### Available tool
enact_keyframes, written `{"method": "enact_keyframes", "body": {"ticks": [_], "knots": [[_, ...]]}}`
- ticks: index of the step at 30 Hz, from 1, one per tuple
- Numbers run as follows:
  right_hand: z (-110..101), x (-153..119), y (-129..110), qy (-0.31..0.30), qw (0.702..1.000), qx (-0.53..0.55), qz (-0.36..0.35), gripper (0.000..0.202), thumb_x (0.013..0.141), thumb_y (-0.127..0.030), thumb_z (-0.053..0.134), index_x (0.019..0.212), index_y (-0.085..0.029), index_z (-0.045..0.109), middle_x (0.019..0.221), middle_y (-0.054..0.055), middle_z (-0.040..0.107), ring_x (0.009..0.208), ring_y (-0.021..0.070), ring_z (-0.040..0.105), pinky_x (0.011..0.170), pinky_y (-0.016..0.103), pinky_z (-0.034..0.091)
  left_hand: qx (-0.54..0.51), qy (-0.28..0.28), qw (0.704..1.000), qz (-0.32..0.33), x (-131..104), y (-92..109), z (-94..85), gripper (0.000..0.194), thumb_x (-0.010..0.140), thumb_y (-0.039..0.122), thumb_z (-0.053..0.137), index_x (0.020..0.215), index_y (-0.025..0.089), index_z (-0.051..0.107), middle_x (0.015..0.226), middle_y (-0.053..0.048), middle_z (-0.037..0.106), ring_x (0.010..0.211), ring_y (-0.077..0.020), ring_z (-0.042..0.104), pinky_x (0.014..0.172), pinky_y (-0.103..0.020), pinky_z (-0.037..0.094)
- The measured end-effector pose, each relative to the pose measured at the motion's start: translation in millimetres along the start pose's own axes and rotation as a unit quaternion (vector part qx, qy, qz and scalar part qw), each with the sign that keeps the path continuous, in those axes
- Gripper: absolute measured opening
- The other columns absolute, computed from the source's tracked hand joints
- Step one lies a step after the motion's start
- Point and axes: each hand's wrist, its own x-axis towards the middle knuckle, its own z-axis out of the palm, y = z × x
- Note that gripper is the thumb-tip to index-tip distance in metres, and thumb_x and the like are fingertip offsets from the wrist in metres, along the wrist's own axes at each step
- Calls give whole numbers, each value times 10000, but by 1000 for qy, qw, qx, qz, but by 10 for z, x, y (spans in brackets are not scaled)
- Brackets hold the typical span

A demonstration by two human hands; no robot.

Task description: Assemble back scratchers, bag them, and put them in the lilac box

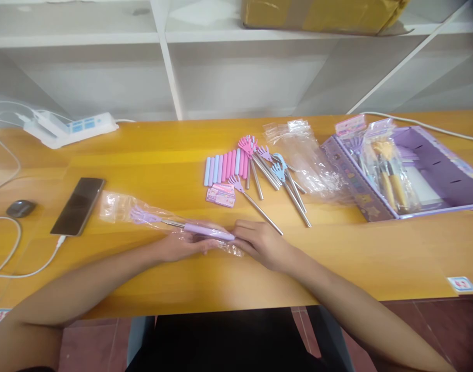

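On the table (395, 258), the phone (78, 206) lies left, before the power strip (79, 130). Mid-table, the handles (225, 166) sit behind the cards (220, 195), most loose scratchers (278, 171) to their right; farther right come the bags (304, 157), then the box (347, 181) (bagged goods (398, 188) inside).

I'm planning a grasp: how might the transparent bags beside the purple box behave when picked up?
The transparent bags will probably sag, as they look like thin, wrinkled film. Their shine suggests they may slip over one another. Lying overlapped, several might come up together.
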Motion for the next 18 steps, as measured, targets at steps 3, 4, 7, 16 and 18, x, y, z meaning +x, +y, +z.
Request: {"method": "enact_keyframes", "body": {"ticks": [3, 4, 7, 16, 18], "knots": [[4, 3, 6, 7, 1000, -14, -5, 334, 1150, -365, 472, 967, -168, 671, 857, 50, 643, 734, 139, 596, 670, 263, 415, -56, 27, 998, 5, 0, -43, -42, 428, 1020, 518, 662, 1314, 210, 708, 1015, -64, 725, 730, -143, 627, 694, -276, 520], [0, 7, 3, 7, 1000, -14, -2, 326, 1149, -359, 478, 964, -171, 670, 853, 48, 643, 734, 139, 597, 672, 264, 414, -65, 43, 997, 4, 3, -70, -59, 416, 1022, 523, 659, 1268, 194, 723, 916, -46, 713, 704, -144, 622, 690, -278, 514], [-29, 17, -20, 3, 1000, 1, 17, 292, 1152, -327, 464, 1013, -177, 672, 876, 49, 658, 777, 146, 625, 712, 267, 436, -97, 78, 992, 13, 30, -149, -113, 401, 1005, 539, 680, 1105, 160, 766, 814, -38, 691, 676, -149, 614, 670, -282, 509], [-106, -74, -68, 28, 988, 142, 52, 330, 1022, -215, 601, 1326, -217, 473, 975, 21, 664, 644, 105, 589, 601, 244, 461, -203, 167, 965, -7, 115, -208, -166, 416, 864, 532, 849, 965, 131, 805, 923, -91, 760, 724, -152, 656, 617, -240, 502], [-97, -79, -54, 30, 988, 153, 19, 440, 984, -127, 567, 1390, -231, 433, 1054, 39, 656, 642, 100, 588, 600, 247, 479, -209, 168, 963, -16, 118, -215, -182, 443, 844, 552, 859, 961, 128, 808, 907, -100, 768, 751, -177, 689, 629, -250, 519]]}}
